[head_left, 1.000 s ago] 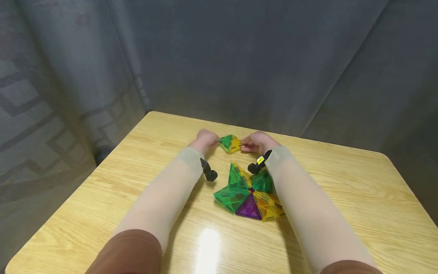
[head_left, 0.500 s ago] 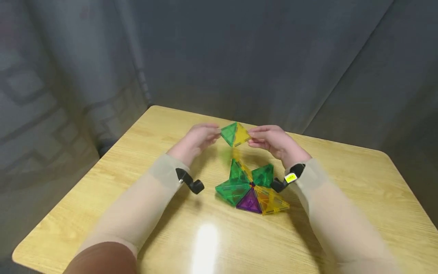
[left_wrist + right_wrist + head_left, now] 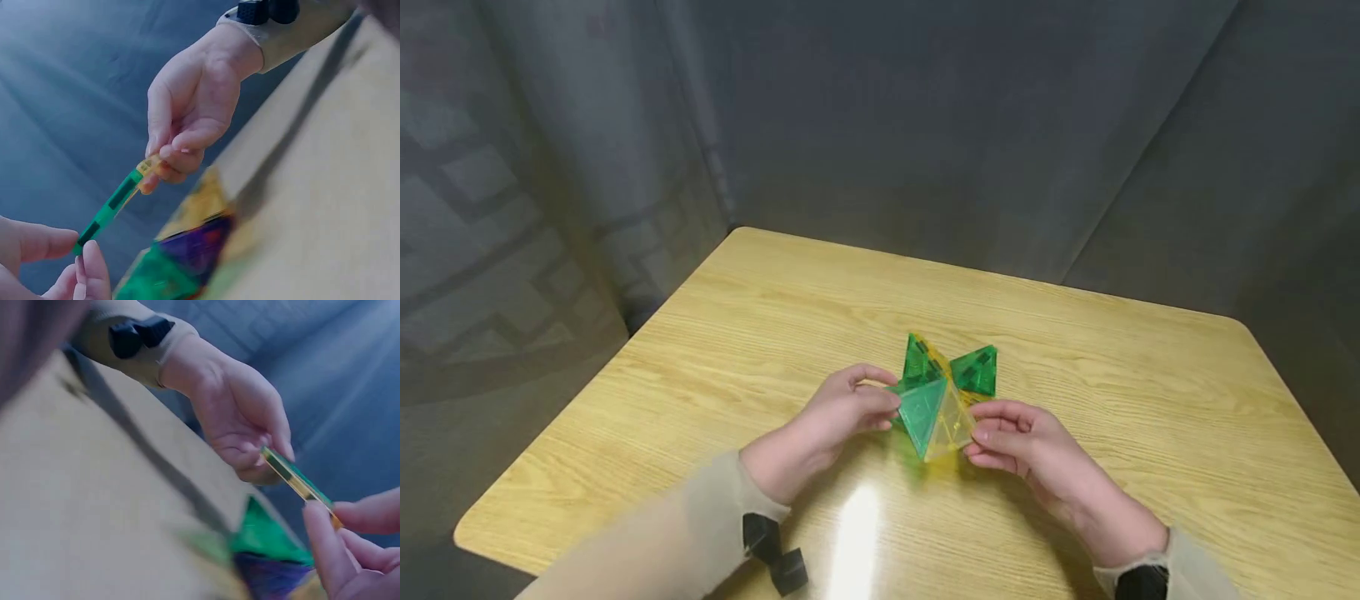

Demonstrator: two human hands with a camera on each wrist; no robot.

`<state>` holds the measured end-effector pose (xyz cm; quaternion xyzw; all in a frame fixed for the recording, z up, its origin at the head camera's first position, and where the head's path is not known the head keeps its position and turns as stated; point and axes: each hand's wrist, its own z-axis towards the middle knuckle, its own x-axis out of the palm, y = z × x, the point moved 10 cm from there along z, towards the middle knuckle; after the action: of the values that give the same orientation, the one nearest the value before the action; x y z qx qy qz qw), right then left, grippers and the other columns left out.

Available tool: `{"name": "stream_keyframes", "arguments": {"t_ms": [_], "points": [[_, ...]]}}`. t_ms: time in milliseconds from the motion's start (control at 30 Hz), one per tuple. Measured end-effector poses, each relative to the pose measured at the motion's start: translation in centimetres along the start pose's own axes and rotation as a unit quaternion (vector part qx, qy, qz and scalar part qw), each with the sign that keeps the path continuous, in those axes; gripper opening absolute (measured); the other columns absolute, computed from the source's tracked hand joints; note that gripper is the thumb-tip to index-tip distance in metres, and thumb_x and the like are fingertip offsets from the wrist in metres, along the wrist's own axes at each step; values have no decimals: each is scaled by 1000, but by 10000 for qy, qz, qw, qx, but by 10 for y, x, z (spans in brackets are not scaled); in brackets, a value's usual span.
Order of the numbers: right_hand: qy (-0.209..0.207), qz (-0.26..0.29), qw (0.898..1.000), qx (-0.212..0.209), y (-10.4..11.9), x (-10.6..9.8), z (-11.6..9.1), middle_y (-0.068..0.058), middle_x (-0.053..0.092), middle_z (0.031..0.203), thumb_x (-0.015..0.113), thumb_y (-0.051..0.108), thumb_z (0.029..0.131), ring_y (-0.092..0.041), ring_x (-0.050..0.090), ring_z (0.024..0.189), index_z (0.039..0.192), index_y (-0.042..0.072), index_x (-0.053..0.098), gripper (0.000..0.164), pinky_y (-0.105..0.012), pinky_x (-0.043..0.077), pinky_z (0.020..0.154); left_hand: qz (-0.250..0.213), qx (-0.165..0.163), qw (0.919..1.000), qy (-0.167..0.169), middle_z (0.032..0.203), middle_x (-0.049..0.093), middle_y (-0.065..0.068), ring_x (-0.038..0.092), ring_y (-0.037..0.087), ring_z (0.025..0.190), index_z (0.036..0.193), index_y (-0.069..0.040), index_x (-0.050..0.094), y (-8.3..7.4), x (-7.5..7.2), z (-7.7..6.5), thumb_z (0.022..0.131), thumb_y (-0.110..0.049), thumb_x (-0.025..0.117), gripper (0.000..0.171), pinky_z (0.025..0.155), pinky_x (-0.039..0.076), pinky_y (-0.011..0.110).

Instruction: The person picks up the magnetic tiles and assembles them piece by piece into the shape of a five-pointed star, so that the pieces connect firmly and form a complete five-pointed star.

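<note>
In the head view, my left hand point(image 3: 835, 417) pinches the outer corner of a see-through green triangular magnetic tile point(image 3: 922, 414). A yellow triangular magnetic tile point(image 3: 952, 427) is joined to it edge to edge, its far corner pinched by my right hand point(image 3: 1037, 450). This pair is held above the table, in front of a star-like cluster of magnetic tiles point(image 3: 976, 371). From the head, the pair covers much of the cluster's near side. A purple tile point(image 3: 195, 247) of that cluster shows in the left wrist view, blurred, below the hands.
The cluster stands on a light wooden table point(image 3: 760, 333) with rounded corners. Behind the far edge hangs a dark grey curtain point(image 3: 925, 142); a patterned curtain point(image 3: 497, 217) hangs at the left. A bright light reflection lies on the near tabletop.
Both hands have lifted the green and yellow pair from the far part of the table and brought it nearer to the body, over the cluster's near side.
</note>
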<state>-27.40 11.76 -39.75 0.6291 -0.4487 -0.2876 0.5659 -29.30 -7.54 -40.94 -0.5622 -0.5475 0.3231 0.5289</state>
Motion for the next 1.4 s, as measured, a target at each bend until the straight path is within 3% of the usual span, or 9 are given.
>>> {"name": "stream_keyframes", "arguments": {"t_ms": [233,367,567,867,1400], "points": [[-840,737,9928,427,-40,-10,-34,-9,68,92,60,-1,95,-21,70,85,121,-6,43,31,-33,58,82,-229,-257,9994,20,82,66,11,66,17,73,118,10,49,35,11,-19,86,4,66,37,73,59,31],[-1269,972,9852,626,-50,-15,-41,-8,68,90,57,-2,97,-20,70,83,119,-1,35,31,-32,58,81,-519,-433,9977,-108,85,66,14,66,18,73,120,10,44,47,15,-24,86,6,66,40,71,59,30],[-1886,1195,9716,789,-58,-24,-40,-11,64,93,50,-6,98,-21,69,84,123,-2,32,31,-30,58,81,-889,-597,9937,-339,88,63,18,67,19,72,119,8,40,59,17,-21,87,8,64,40,70,60,30],[-2123,1335,9640,879,-68,-24,-27,-19,60,99,53,-5,97,-23,68,86,129,-7,29,40,-31,57,85,-873,-620,9928,-543,92,66,25,70,24,73,118,7,38,64,17,-12,89,9,62,38,70,61,35],[-2260,1479,9611,575,-66,-26,-18,-16,62,93,52,-10,96,-20,68,81,128,-8,33,38,-31,57,84,-874,-484,9925,-702,86,67,26,71,26,72,119,6,35,62,14,-7,90,11,60,39,69,61,38]]}}
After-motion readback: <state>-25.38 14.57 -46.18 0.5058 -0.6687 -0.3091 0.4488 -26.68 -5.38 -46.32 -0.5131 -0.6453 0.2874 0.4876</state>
